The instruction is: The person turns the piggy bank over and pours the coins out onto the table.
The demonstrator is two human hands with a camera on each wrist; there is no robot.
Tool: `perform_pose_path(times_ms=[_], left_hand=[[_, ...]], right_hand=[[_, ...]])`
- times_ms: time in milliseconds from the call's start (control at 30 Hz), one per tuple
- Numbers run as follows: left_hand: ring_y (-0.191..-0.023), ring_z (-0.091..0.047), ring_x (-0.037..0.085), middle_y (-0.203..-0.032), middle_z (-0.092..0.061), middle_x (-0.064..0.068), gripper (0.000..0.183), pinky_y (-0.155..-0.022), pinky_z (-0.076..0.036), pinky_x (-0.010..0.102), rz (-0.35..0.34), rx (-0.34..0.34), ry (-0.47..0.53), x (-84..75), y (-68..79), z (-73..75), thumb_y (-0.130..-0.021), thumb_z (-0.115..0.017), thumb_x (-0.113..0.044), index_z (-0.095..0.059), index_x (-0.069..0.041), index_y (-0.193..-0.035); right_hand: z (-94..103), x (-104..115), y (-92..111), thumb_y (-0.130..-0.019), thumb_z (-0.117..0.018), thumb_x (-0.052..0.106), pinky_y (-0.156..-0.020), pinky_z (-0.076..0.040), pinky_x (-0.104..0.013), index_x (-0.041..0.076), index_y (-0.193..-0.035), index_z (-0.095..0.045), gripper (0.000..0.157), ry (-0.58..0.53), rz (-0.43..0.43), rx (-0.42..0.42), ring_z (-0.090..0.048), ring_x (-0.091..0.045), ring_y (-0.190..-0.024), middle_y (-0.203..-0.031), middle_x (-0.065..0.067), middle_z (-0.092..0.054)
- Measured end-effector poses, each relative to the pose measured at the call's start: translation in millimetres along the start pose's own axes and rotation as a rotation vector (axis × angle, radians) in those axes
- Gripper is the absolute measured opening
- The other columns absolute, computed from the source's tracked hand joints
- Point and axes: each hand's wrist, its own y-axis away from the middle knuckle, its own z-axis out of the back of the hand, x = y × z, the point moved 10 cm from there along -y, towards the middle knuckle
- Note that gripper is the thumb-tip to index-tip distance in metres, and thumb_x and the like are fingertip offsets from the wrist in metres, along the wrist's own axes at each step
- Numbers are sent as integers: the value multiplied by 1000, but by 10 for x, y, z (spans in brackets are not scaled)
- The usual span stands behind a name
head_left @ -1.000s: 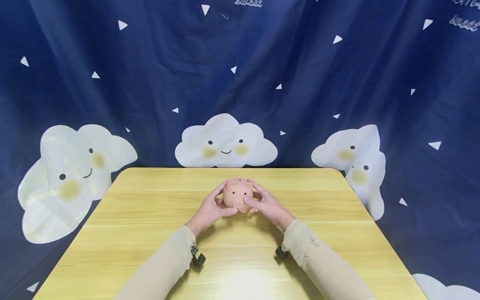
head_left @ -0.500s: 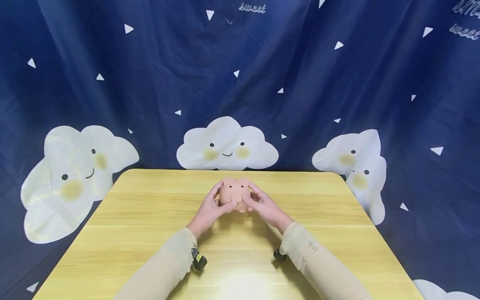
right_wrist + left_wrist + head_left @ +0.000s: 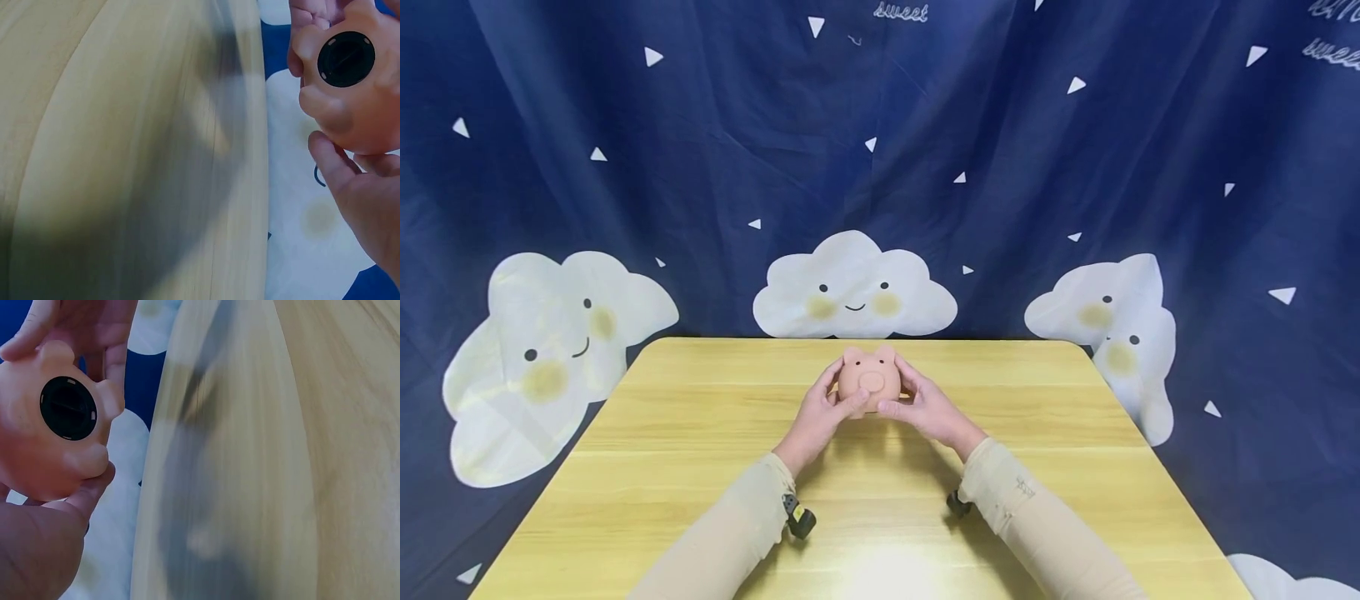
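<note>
Above the desk [image 3: 700, 433], my left grip [image 3: 818, 412] and right grip [image 3: 936, 412] clasp the pink pig [image 3: 870, 377] from opposite sides; it should handle light, stiff, perhaps slippery, so I'd cup its round flanks.

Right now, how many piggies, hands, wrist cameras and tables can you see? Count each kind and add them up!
Pink pig: 1
Left hand and right hand: 2
Left wrist camera and right wrist camera: 2
Table: 1
Total: 6
</note>
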Motion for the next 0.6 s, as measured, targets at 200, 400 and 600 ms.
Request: perform_pose_path(times_ms=[200,400,600], left_hand=[[-138,-61,37,-173,-36,4,81,-104,-62,35,-24,-12,-31,-70,15,-9,-104,-71,-34,-24,-34,-171],[-124,-69,33,-175,-35,-6,65,-91,-66,31,-32,8,-72,-118,32,-38,-108,-64,-40,-36,-42,-166],[-127,-67,35,-171,-41,4,60,-87,-66,32,-8,-5,-85,-100,41,-11,-109,-62,-42,-39,-39,-165]], right_hand=[[3,68,-16,-101,-74,13,-110,-59,-37,33,-173,-12,97,28,58,-25,-52,-39,-148,-176,-12,-30],[15,112,-13,-104,-71,15,-113,-56,-39,25,-171,-26,82,79,77,-54,-51,-37,-148,-178,-2,-28],[-30,90,12,-94,-84,15,-106,-60,-35,26,-173,-18,104,28,21,23,-51,-32,-148,-173,-8,-39]])
